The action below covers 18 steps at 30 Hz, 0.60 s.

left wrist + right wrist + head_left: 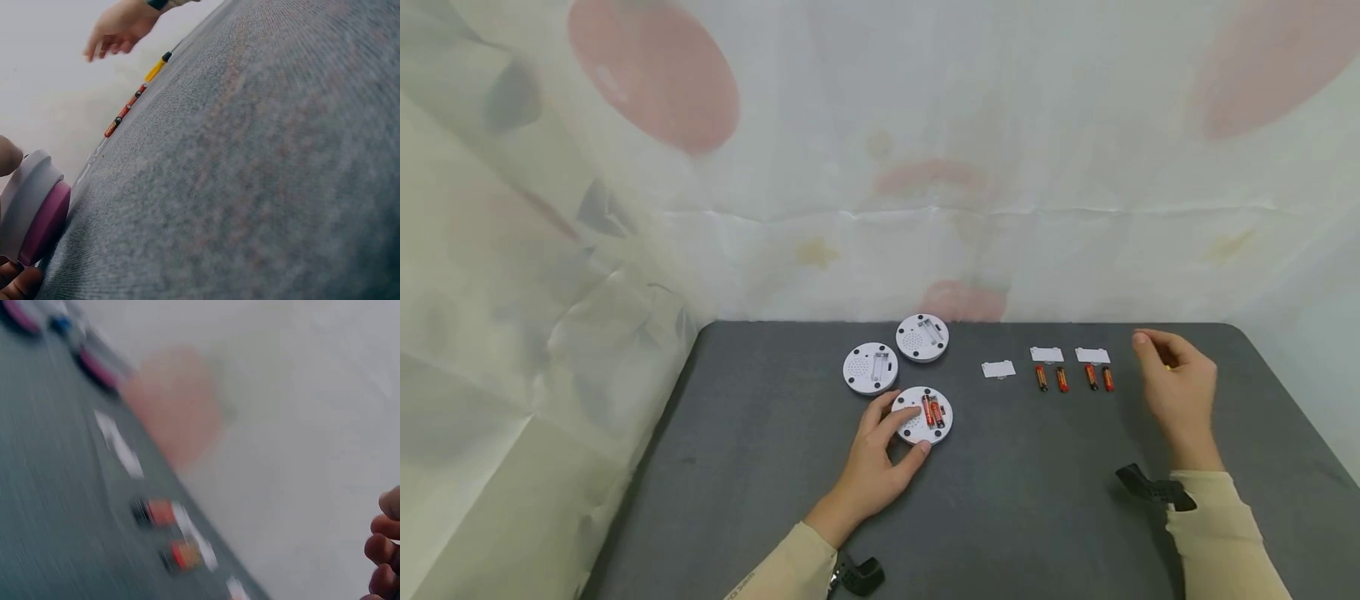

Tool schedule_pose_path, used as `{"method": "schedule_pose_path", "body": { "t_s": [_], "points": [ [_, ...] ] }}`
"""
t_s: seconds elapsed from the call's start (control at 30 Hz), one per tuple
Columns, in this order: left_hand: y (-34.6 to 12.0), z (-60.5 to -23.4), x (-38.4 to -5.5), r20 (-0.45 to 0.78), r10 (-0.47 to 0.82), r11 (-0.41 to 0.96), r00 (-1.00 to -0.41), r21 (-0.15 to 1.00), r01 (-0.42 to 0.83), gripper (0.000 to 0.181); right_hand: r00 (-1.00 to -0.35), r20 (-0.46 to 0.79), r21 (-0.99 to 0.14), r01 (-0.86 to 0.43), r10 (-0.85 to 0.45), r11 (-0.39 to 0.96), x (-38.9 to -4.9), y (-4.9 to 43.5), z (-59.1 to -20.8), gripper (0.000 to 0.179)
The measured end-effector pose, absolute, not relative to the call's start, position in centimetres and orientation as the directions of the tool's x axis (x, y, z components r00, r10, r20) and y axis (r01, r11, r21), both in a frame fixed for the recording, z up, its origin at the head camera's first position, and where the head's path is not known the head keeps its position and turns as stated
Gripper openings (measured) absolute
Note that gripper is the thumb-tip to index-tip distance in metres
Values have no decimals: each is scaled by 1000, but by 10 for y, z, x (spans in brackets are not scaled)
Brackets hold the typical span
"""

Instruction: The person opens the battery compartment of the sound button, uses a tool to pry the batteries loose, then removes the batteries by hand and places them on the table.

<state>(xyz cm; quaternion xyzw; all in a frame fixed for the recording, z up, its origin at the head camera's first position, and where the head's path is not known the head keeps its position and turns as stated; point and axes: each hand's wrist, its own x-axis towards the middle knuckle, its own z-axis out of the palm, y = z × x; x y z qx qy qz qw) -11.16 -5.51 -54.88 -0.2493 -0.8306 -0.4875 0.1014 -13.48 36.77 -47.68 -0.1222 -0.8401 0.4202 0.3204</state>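
Note:
My left hand (872,467) grips a round white device (913,427) by its edge, thumb at the near side and fingers across the far left. Two red batteries (937,412) lie in the slot on its upward face; the left wrist view shows its pink lower side (50,219). At the far right, my right hand (1180,392) is raised above the table, fingers loosely bent, with nothing seen held. Close to it in the left wrist view lies a slim yellow tool (156,67) with a dark end, mostly hidden by the hand in the head view.
Two more round devices, one at left (870,368) and one behind (922,337), show battery slots without batteries. Right of centre lie white covers (998,369) and several red-and-black batteries (1062,379) in pairs. A printed curtain (850,167) hangs along the table's back edge.

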Motion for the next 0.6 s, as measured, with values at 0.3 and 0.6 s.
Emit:
{"method": "schedule_pose_path", "body": {
  "t_s": [0.3,0.6],
  "points": [
    [-58,-549,-112,362,316,425,-877,772,472,54,-876,482,-781,-427,6,456,-133,269,-478,27],
    [-57,-550,-114,394,353,436,-849,733,522,55,-806,426,-590,-592,-412,549,-116,196,-506,47]
  ]
}}
